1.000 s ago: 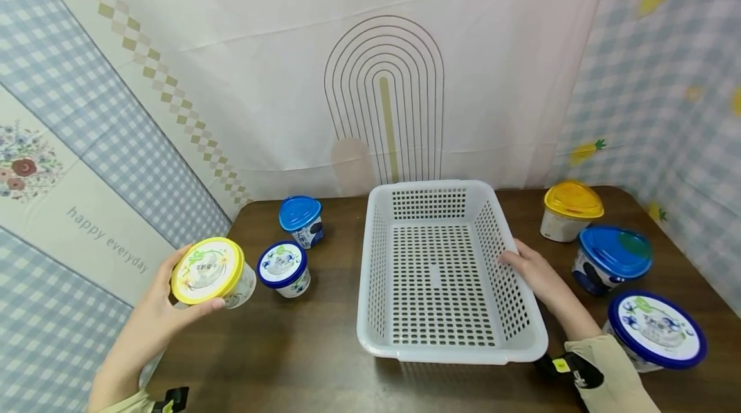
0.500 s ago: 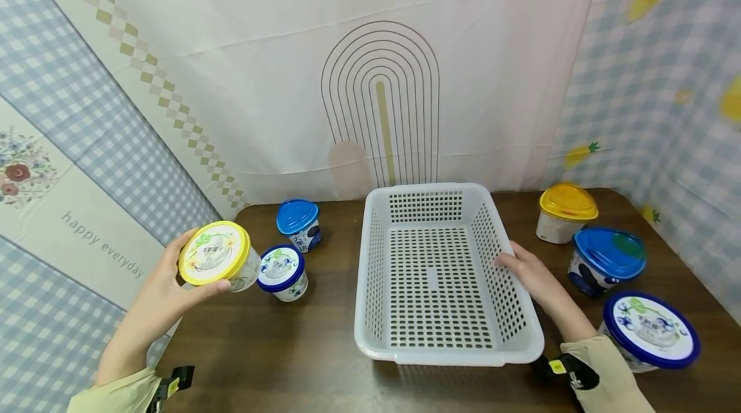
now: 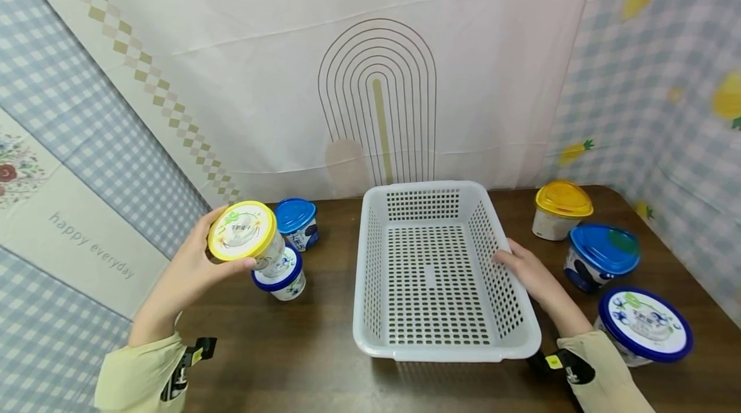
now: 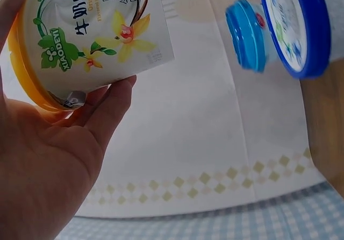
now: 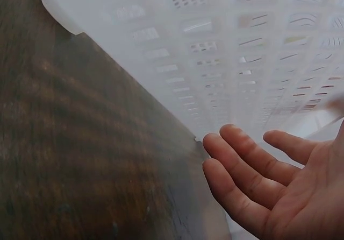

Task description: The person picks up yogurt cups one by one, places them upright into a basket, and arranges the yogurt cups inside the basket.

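Holding ylw-lid tub [image 3: 247,237], L hand [image 3: 195,264]; lid up, axis ~vert.

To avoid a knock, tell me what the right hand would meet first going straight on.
Probably the basket: the right hand already holds its edge, so nothing seems to lie between.

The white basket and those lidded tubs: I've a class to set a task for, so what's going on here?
A person's left hand holds a round yellow-lidded tub up off the table, left of the white basket. The right hand holds the basket's right side, thumb over the rim. A blue-lidded tub and a small navy-lidded tub stand to the basket's left; another yellow-lidded tub, another blue-lidded tub and a large navy-lidded tub stand to its right.
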`<state>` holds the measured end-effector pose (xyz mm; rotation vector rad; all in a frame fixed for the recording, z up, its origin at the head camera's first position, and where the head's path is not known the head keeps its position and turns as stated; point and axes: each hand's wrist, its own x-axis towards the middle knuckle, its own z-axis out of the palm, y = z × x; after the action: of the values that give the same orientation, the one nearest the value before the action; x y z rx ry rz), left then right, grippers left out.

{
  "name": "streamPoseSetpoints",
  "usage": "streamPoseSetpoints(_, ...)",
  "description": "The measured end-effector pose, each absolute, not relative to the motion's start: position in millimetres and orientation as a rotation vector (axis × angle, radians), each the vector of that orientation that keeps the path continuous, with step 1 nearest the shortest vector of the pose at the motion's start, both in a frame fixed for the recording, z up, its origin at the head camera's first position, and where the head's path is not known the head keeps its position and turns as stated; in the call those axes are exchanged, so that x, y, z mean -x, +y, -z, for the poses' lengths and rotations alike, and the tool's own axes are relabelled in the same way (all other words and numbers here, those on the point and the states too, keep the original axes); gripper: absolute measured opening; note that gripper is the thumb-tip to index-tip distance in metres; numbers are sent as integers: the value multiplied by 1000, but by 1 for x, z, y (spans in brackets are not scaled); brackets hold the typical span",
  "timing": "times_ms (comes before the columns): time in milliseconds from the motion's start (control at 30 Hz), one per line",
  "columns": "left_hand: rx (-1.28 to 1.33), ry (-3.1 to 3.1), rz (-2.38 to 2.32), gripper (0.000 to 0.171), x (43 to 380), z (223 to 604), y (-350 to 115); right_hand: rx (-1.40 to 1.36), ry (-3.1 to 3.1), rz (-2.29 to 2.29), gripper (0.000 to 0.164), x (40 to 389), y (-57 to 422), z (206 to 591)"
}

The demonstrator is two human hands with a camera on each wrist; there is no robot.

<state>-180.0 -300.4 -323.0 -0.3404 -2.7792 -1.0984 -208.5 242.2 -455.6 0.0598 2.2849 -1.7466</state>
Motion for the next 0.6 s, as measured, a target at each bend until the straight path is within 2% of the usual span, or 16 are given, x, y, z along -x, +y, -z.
streamPoseSetpoints(200,408,-2775,1148,103,192,323,-286,-54,2281,1752,69,207,243,456)
streamPoseSetpoints(600,433,-2821,1121,111,211,319,-264,-51,2295,1751,66,208,242,457)
